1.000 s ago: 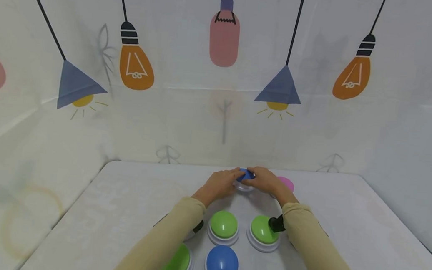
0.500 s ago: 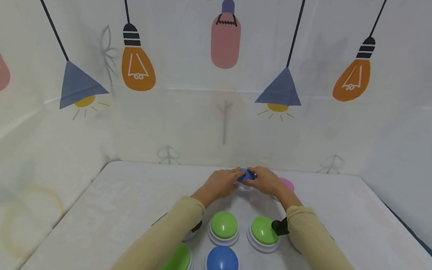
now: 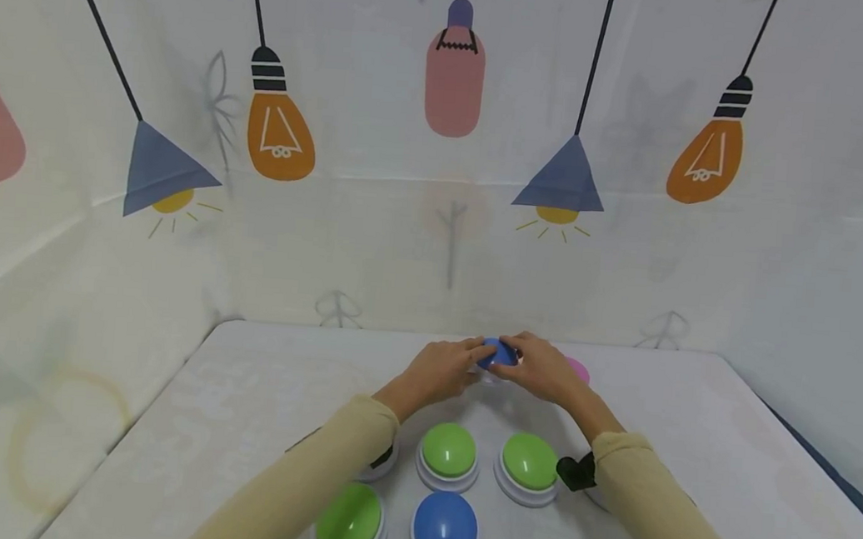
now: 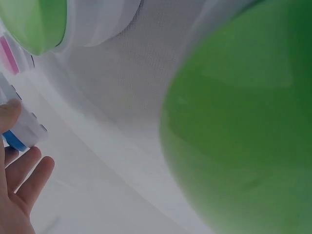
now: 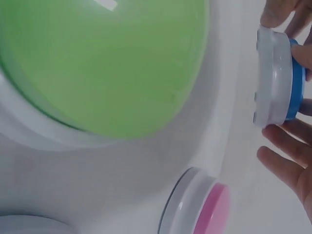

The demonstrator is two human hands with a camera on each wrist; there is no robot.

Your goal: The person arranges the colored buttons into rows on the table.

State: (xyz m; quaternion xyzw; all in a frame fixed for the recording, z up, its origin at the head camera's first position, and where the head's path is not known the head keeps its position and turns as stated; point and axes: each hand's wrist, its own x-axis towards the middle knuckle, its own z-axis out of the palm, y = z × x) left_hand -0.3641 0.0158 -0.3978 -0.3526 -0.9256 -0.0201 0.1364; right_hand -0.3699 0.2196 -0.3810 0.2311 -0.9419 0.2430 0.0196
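Near the table's far edge, both hands hold a blue push button (image 3: 499,354) with a white base (image 5: 273,78). The left hand (image 3: 439,372) grips its left side, and the right hand (image 3: 545,371) has its right side between thumb and fingers. Small feet show along the underside of the base in the right wrist view, and the button looks tilted. In the left wrist view, part of the left hand (image 4: 22,195) shows beside the base. Partly behind the right hand is a pink button (image 3: 578,369).
Closer in stand green buttons (image 3: 449,450) (image 3: 529,462) (image 3: 349,520) and a second blue button (image 3: 445,529), all on white bases. The left sleeve (image 3: 297,477) and right sleeve (image 3: 663,503) partly cover more white bases. A printed cloth (image 3: 373,240) hangs behind the table (image 3: 258,391).
The held blue button has shifted slightly right and tipped, with both hands still on it. The right hand and forearm have moved a little right. The other buttons stay put.
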